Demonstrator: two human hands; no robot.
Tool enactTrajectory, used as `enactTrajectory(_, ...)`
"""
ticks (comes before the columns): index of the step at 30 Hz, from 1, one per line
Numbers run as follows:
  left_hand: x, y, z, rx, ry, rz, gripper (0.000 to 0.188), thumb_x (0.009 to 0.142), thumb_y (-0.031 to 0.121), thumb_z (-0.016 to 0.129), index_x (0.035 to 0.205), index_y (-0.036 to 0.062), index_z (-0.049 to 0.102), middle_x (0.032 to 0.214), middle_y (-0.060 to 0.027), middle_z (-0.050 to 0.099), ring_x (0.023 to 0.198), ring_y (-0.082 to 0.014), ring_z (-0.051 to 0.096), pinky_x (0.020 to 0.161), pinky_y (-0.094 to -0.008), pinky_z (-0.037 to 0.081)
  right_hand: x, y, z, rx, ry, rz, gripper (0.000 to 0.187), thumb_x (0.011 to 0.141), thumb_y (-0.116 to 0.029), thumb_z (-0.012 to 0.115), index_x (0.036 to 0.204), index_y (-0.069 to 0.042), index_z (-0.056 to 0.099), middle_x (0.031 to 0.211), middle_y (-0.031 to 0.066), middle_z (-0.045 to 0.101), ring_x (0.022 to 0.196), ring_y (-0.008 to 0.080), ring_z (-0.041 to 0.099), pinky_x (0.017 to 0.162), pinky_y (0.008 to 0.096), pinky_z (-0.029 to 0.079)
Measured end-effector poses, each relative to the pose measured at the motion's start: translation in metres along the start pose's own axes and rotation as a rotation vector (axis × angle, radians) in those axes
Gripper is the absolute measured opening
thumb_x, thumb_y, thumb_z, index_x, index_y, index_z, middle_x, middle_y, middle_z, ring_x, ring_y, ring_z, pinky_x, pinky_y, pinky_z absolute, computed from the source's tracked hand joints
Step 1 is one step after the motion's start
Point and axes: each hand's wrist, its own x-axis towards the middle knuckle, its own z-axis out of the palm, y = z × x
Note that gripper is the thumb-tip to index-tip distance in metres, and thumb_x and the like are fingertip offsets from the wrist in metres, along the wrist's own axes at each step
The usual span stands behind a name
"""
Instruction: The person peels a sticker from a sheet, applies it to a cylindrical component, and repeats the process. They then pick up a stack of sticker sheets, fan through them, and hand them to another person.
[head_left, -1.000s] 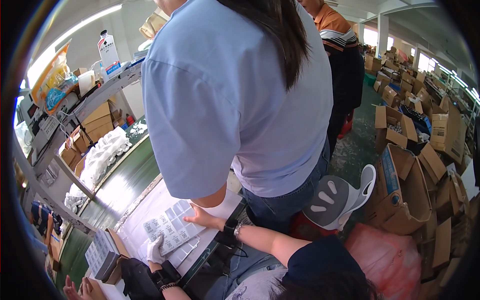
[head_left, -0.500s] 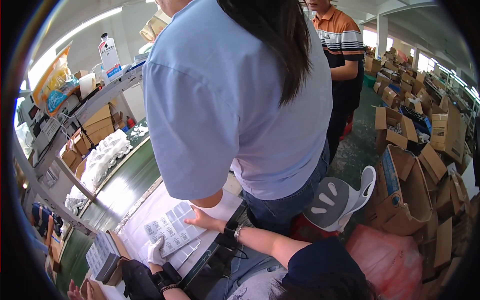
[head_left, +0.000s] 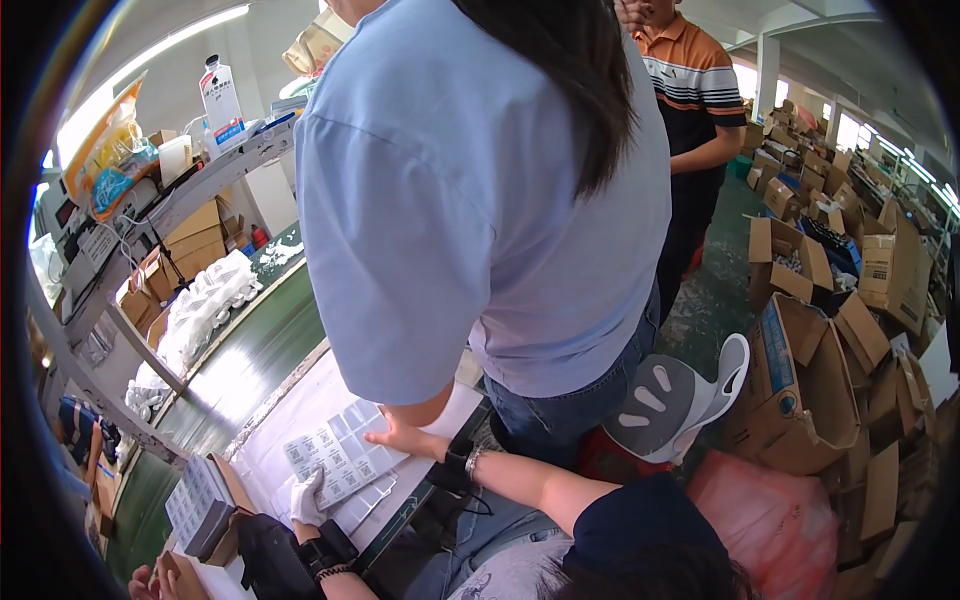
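Observation:
My left hand (head_left: 307,499), in a white glove, pinches the near left edge of a flat grey sheet (head_left: 335,462) with its thumb on top. Rows of white labels bearing square codes cover the sheet's left part; plain grey squares fill the right part. At the right edge of the sheet, my bare right hand (head_left: 402,436) grips it, thumb over the top and the other fingers partly hidden. Under it, another sheet with pale outlined squares (head_left: 368,503) lies on the white-covered table (head_left: 262,462).
A stack of similar labelled sheets (head_left: 198,505) stands left, beside a black bag (head_left: 270,560). Another person's hands (head_left: 155,580) show at lower left. A person in light blue (head_left: 400,220) stands close ahead. Beyond the table runs a green conveyor belt (head_left: 240,365); a grey-white chair (head_left: 660,405) stands right.
Both hands keep hold of the sheet, with hardly any shift. The view has moved slightly. The person in the striped shirt now has a hand raised near the head.

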Motion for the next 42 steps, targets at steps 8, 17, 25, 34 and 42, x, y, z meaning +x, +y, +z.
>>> enactTrajectory(8, 0.004, -0.006, -0.011, -0.032, 0.006, -0.032, 0.025, 0.082, 0.012, 0.060, 0.104, 0.0015, 0.053, 0.087, -0.0081, 0.060, 0.070, -0.0193, 0.061, 0.059, -0.0360, 0.054, -0.007, -0.019, 0.003, -0.029, 0.026, 0.036, 0.068, 0.078, -0.025, 0.065, 0.126, 0.009, 0.030, 0.125, 0.0215, 0.041, 0.117, 0.0242, 0.039, 0.098, 0.0318, 0.031)
enactTrajectory(17, 0.006, -0.009, -0.007, -0.033, 0.020, -0.009, 0.025, 0.082, 0.012, 0.061, 0.104, 0.0017, 0.053, 0.088, -0.0086, 0.060, 0.070, -0.0201, 0.062, 0.059, -0.0379, 0.054, 0.000, -0.001, 0.000, 0.077, 0.000, -0.019, 0.066, 0.077, -0.024, 0.065, 0.125, 0.008, 0.032, 0.123, 0.0208, 0.043, 0.116, 0.0246, 0.040, 0.098, 0.0315, 0.031)
enactTrajectory(25, 0.000, 0.001, 0.006, -0.017, 0.013, -0.014, 0.026, 0.081, 0.012, 0.062, 0.103, 0.0025, 0.054, 0.087, -0.0085, 0.060, 0.071, -0.0204, 0.062, 0.059, -0.0394, 0.054, -0.013, -0.023, -0.004, -0.082, 0.056, -0.026, 0.059, 0.081, -0.031, 0.062, 0.121, 0.006, 0.039, 0.126, 0.0177, 0.044, 0.117, 0.0230, 0.040, 0.097, 0.0318, 0.031)
enactTrajectory(34, 0.004, -0.009, -0.014, -0.047, 0.041, -0.039, 0.026, 0.080, 0.011, 0.063, 0.103, 0.0030, 0.054, 0.087, -0.0079, 0.061, 0.071, -0.0203, 0.061, 0.060, -0.0386, 0.054, -0.016, -0.049, -0.009, -0.520, -0.065, 0.062, 0.066, 0.081, -0.046, 0.056, 0.114, 0.010, 0.045, 0.110, 0.0210, 0.055, 0.103, 0.0271, 0.052, 0.088, 0.0291, 0.040)
enactTrajectory(42, 0.006, -0.001, -0.002, -0.044, 0.008, -0.049, 0.026, 0.080, 0.010, 0.063, 0.103, 0.0011, 0.055, 0.089, -0.0084, 0.061, 0.071, -0.0193, 0.061, 0.062, -0.0358, 0.054, 0.017, 0.059, -0.008, -0.350, 0.092, -0.079, 0.055, 0.079, -0.026, 0.065, 0.118, 0.005, 0.042, 0.111, 0.0149, 0.054, 0.101, 0.0194, 0.052, 0.087, 0.0277, 0.042)
